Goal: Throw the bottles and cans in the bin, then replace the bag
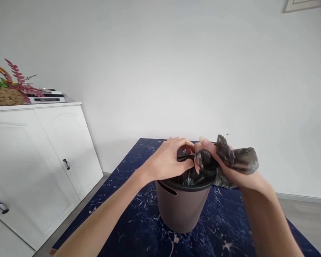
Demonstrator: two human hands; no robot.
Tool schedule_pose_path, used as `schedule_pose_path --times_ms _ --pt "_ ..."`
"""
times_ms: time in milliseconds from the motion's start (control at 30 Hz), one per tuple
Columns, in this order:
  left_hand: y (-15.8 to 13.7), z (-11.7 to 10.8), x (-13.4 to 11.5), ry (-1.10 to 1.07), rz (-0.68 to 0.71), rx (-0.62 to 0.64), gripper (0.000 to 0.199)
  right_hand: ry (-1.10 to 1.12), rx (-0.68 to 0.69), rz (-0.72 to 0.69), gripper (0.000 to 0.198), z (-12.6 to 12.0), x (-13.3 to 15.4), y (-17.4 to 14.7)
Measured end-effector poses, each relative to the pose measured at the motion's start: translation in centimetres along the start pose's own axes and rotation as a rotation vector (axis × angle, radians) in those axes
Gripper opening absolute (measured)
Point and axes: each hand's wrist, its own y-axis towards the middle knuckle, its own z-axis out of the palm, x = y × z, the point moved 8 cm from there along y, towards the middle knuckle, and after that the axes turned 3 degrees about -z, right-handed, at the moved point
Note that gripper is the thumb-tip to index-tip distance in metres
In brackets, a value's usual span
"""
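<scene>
A taupe trash bin (180,212) with a black rim and a slot below it stands upright on a dark blue marbled table. Inside its mouth lies part of a thin black garbage bag (244,159). My right hand (216,157) is closed around the bunched plastic above the bin's right side, and loose folds stick out over the back of that hand. My left hand (169,159) reaches over the left of the rim, thumb and fingers curled at the bag's edge. Its fingertips are close to my right fingers and partly hidden. More black plastic hangs behind the bin on the right.
The marbled table (133,221) runs up to a pale wall (160,71). On the left stands a white cabinet (50,150) with dark handles. A wicker basket (6,96) of artificial plants and a white-and-black device (46,98) are on top of it.
</scene>
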Motion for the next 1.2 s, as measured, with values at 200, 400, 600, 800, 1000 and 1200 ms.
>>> schedule_pose_path --times_ms 200,400,600,800,1000,1200 --pt "0.5 -0.1 0.3 0.054 0.042 0.006 0.022 -0.436 0.476 -0.067 0.035 1.4 2.2 -0.9" --pt "0.2 -0.2 3.1 -0.191 -0.294 0.023 0.017 -0.621 0.436 -0.239 0.033 0.6 2.8 -0.8" --pt "0.3 -0.3 3.6 -0.278 -0.330 0.001 0.016 -0.794 0.137 -0.259 0.046 -0.8 2.3 -0.2" --pt "0.4 0.1 2.9 -0.285 -0.292 0.087 0.026 -0.633 -0.026 -0.254 0.020 -1.6 2.4 0.5" --pt "0.5 0.3 1.9 -0.274 -0.157 0.225 0.032 -0.336 0.017 -0.150 0.018 -2.0 1.3 1.0" --pt "0.6 0.8 3.6 -0.647 -0.252 0.169 0.037 -0.152 0.106 -0.094 0.013 -2.1 -0.2 1.2"
